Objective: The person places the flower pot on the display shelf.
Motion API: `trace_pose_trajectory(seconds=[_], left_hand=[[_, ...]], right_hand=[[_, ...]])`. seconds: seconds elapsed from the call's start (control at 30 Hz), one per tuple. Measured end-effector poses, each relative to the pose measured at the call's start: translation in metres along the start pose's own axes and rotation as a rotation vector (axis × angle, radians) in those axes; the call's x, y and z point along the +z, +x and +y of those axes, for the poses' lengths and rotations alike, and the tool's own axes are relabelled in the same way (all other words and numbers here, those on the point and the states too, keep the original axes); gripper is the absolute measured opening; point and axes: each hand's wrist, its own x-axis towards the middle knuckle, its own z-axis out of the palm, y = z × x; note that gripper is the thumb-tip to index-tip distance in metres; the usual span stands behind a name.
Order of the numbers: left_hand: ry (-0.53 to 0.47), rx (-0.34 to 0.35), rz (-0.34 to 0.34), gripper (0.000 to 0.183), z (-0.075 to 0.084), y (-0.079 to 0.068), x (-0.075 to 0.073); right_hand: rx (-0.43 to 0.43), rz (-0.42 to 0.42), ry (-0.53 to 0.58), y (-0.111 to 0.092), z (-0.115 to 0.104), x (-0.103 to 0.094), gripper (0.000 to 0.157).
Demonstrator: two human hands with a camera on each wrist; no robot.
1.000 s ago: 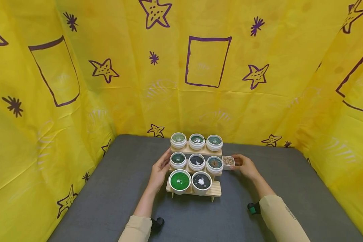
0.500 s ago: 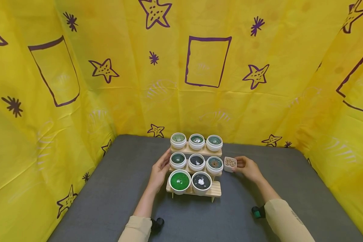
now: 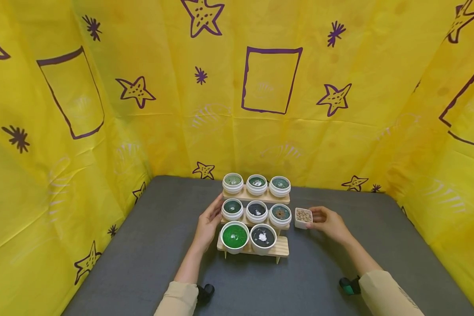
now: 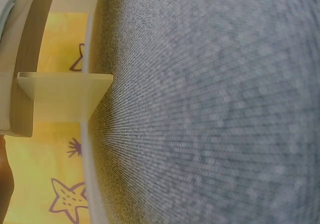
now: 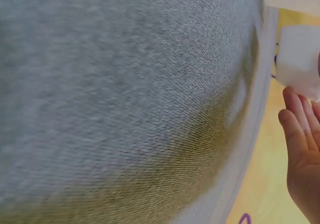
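Observation:
A three-tier wooden stand (image 3: pixel 281 248) carries several round white pots, with three on the back tier, three on the middle one and two in front. The front left pot (image 3: pixel 235 237) holds bright green stuff; the front right pot (image 3: pixel 263 238) is dark with a white patch. My left hand (image 3: pixel 206 226) rests along the stand's left side, fingers extended beside the middle tier. Between thumb and fingers, my right hand (image 3: pixel 331 224) holds a small square white pot (image 3: pixel 303 218) filled with beige gravel-like bits, just right of the stand. In the right wrist view, that pot (image 5: pixel 298 58) sits at the fingertips.
Grey cloth (image 3: pixel 142 263) covers the table around the stand. Yellow fabric (image 3: pixel 174 131) with purple stars hangs behind and on both sides, close behind the back tier. The front tier's right end is bare wood.
My right hand has drawn the square pot away from the stand's middle tier, to the right and slightly nearer. The left hand and the stand have stayed in place.

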Motion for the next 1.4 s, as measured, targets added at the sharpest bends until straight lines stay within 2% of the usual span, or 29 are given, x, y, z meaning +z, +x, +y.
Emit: trace_pose_trajectory(seconds=[0.23, 0.43, 0.77, 1.07, 1.4], left_hand=[[-0.001, -0.004, 0.007, 0.060, 0.000, 0.000, -0.001], [0.000, -0.005, 0.003, 0.060, 0.000, 0.000, 0.000], [-0.013, -0.003, 0.000, 0.060, 0.000, 0.001, 0.000], [0.002, 0.000, 0.012, 0.059, 0.001, 0.000, -0.001], [0.011, -0.002, 0.013, 0.060, 0.001, 0.001, 0.000]], right_hand=[[-0.005, -0.025, 0.034, -0.014, -0.002, 0.003, 0.061], [0.001, -0.023, 0.009, -0.025, -0.006, 0.006, 0.060], [-0.052, -0.039, 0.019, -0.048, -0.019, 0.002, 0.060], [-0.091, -0.070, 0.095, -0.064, -0.033, 0.000, 0.058], [-0.137, -0.076, 0.155, -0.074, -0.042, 0.009, 0.056]])
